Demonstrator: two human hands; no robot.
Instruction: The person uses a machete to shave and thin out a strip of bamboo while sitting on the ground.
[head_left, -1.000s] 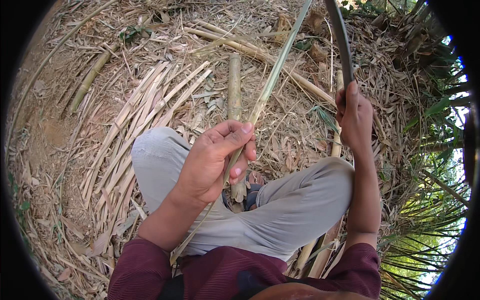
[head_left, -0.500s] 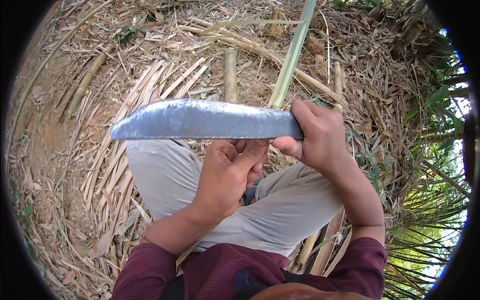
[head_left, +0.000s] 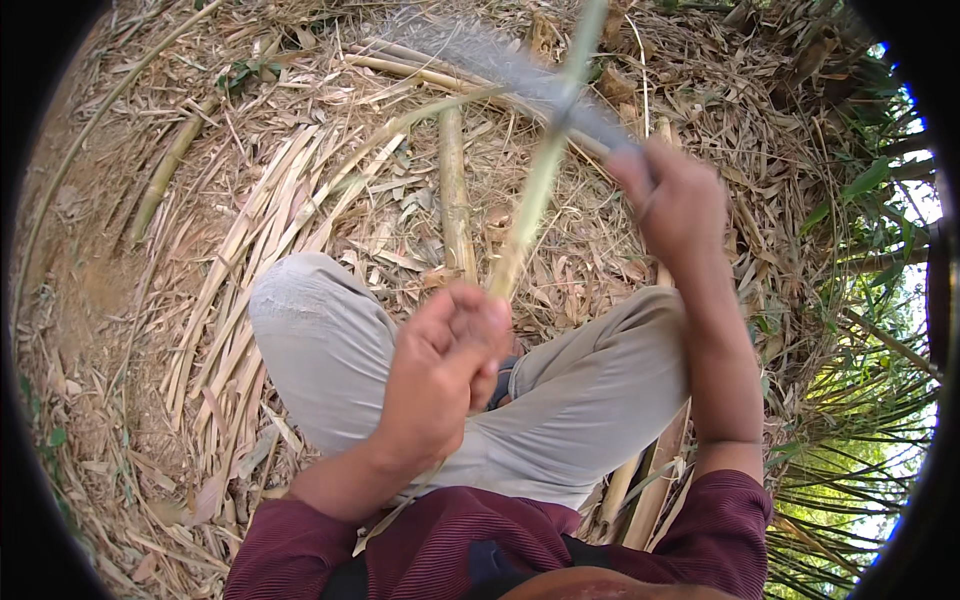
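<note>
My left hand is closed round the near end of a long pale-green bamboo strip, which points away from me past the top of the view. In my right hand is the handle of a machete, and its grey blade is smeared by motion. The blade crosses the strip well beyond my left hand, slanting up to the left; whether its edge touches the strip I cannot tell. A narrow curved sliver arches to the left of the strip, blurred.
Split bamboo strips lie heaped left of my knees. A short bamboo pole lies ahead of me, another piece farther left. More bamboo pieces lie beside my right leg. Dry leaves cover the ground; green plants stand at right.
The machete has swung from level across my knees up and away, along the strip. My right hand has moved forward and right. The left hand has shifted slightly nearer me, still gripping the strip.
</note>
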